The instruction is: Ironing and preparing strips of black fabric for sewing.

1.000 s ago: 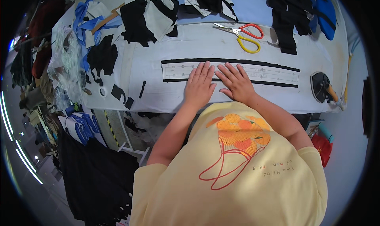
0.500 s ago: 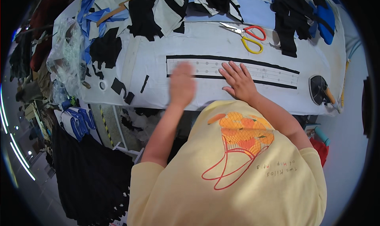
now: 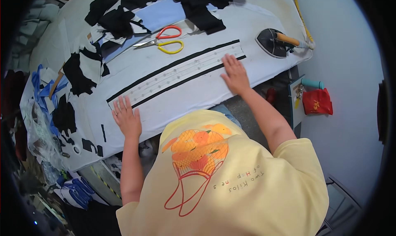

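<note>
A long, slightly curved white paper strip (image 3: 177, 74), marked with lines and small round marks, lies on a black fabric strip (image 3: 232, 42). Black shows along both long sides of the paper. My left hand (image 3: 127, 119) rests on the strip's left end, fingers spread and palm down. Near the other end, my right hand (image 3: 236, 75) lies flat with its fingertips on the paper and the lower black edge. Neither hand grips anything. Beyond the strip are scissors (image 3: 154, 42) with one red and one yellow handle loop, blades pointing left.
An iron (image 3: 273, 43) with a wooden handle sits at the right on the white-covered table (image 3: 181, 106). Black fabric pieces (image 3: 202, 13) are heaped at the back. Scraps and clear plastic (image 3: 37, 124) lie to the left. A red pouch (image 3: 317, 101) is beside the table, lower right.
The view has swung toward the right. My left hand has moved out to the strip's left end, and my right hand has slid from its middle toward the right end.
</note>
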Demonstrator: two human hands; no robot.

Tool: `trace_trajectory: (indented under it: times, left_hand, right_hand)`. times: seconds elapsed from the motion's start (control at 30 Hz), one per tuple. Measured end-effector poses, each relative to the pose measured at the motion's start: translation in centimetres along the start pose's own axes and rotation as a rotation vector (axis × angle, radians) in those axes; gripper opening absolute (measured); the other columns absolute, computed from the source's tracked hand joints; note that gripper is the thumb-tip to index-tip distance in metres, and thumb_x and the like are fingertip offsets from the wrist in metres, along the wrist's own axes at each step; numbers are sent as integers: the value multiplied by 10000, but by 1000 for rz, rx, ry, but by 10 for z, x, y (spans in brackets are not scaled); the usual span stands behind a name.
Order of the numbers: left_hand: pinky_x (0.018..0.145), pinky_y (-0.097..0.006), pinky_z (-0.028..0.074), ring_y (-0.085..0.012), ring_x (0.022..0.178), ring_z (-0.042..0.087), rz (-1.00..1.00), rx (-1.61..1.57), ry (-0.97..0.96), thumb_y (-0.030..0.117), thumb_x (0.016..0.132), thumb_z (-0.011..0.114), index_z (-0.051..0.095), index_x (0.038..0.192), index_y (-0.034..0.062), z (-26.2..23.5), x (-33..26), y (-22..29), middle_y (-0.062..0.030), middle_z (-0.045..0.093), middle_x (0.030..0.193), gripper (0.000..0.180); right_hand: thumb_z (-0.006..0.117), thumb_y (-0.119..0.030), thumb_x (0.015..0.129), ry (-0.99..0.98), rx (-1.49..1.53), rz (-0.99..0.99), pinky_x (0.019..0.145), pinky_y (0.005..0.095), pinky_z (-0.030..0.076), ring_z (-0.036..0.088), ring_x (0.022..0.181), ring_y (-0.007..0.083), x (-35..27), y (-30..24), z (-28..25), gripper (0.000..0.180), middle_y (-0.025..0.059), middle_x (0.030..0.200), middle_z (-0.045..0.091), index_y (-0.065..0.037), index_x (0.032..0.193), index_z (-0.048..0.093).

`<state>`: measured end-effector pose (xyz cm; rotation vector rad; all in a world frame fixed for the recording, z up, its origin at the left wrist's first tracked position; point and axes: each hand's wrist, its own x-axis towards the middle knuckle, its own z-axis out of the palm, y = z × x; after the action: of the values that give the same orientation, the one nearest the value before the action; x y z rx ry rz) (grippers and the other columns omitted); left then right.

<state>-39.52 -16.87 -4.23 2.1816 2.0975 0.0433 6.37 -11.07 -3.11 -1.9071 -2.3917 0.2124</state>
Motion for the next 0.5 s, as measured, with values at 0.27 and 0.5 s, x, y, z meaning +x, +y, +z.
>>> trace_trajectory:
  times: [0.27, 0.5]
  left_hand:
    - [1163, -544, 151, -362, 1458, 223, 31, 0, -26, 194, 906, 558, 356, 1485, 89, -4, 12, 80, -157, 263, 1577, 622]
    - [1010, -432, 411, -303, 1215, 503, 404, -382, 94, 106, 841, 613, 566, 1281, 66, 6, 79, 275, -116, 532, 1318, 444]
  right_hand:
    - [639, -213, 869, 202, 86, -3, 1063, 445, 380, 475, 1293, 320, -12, 107, -35, 526, 123, 1411, 501, -83, 1361, 504]
    - [742, -119, 774, 122, 411, -366, 808, 387, 503, 617, 930, 275, 32, 122, -40, 276, 76, 998, 658, -69, 1039, 687]
